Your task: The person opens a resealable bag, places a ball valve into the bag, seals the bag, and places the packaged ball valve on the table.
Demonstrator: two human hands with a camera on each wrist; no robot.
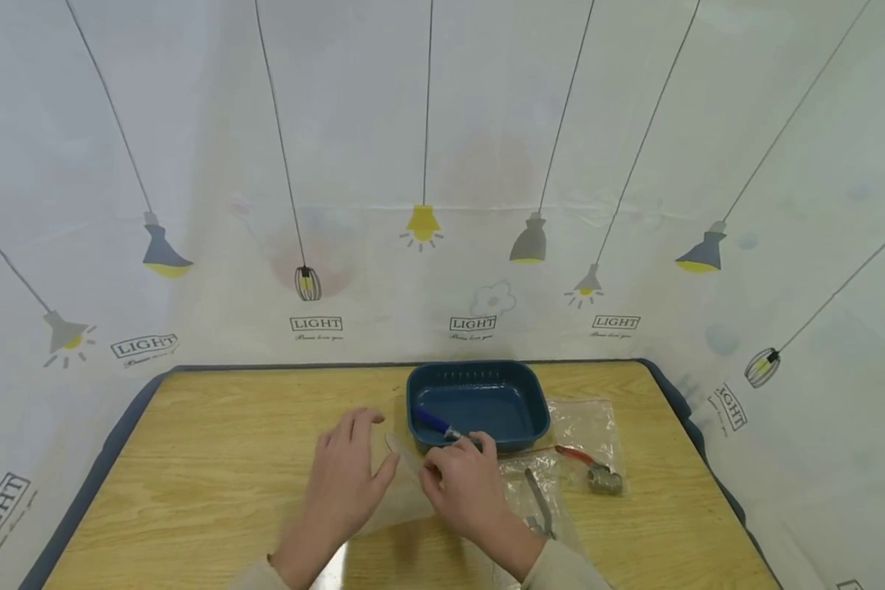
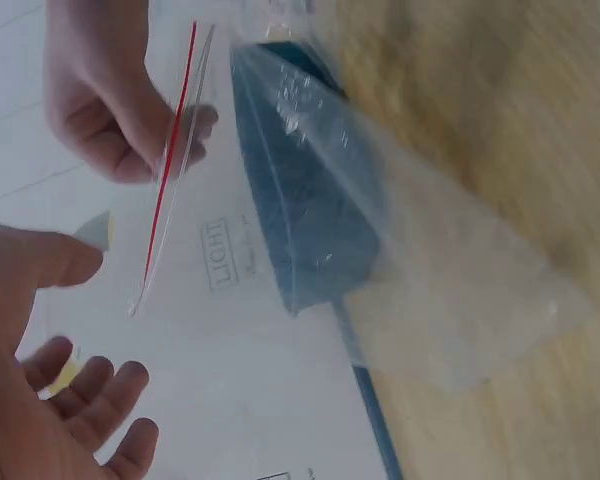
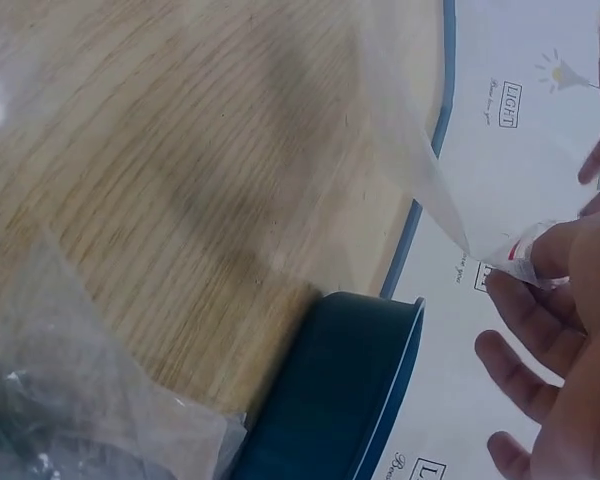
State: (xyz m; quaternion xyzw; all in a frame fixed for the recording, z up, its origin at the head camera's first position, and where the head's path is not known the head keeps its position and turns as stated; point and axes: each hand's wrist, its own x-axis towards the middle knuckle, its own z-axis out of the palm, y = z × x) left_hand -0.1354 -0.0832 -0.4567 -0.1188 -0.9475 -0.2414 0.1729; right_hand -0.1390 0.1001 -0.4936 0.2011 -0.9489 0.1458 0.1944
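Note:
My right hand [image 1: 466,485] pinches one end of the mouth of a clear zip bag [image 2: 460,290] between thumb and fingers. The bag hangs down over the table, its red zip line [image 2: 170,165] showing in the left wrist view. My left hand [image 1: 342,475] is held apart from the bag's other end, fingers spread and relaxed, holding nothing. Just beyond the right hand stands a dark blue plastic basin [image 1: 479,401]. A blue-handled tool [image 1: 433,419] leans at its near left side, its front end hidden behind the right hand.
Right of the basin, a red-handled tool with a metal head [image 1: 605,478] lies on a clear bag [image 1: 586,414]. Nearer, a grey curved tool [image 1: 538,501] lies on another clear bag. The wooden table [image 1: 214,459] has a dark blue edge, with printed sheeting behind.

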